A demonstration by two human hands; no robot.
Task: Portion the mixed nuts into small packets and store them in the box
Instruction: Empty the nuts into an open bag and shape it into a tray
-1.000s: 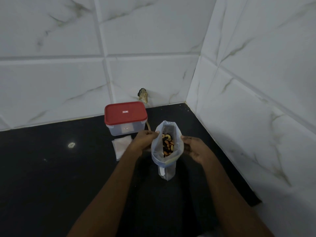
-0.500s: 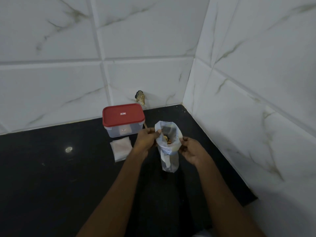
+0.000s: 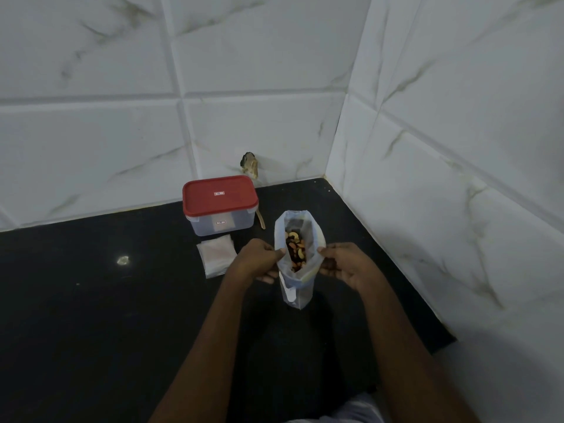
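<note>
Mixed nuts (image 3: 294,250) sat in the bag (image 3: 297,290) you held open, your left hand (image 3: 254,261) and right hand (image 3: 346,264) pinching its rim, near the countertop's (image 3: 91,300) back right corner, by the red-lidded box (image 3: 219,206).

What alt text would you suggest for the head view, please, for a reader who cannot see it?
A left hand and right hand each pinch one side of an open clear bag of mixed nuts at a black counter in a white-tiled corner. Beyond it to the left are a closed red-lidded box and a stack of small packets.
</note>
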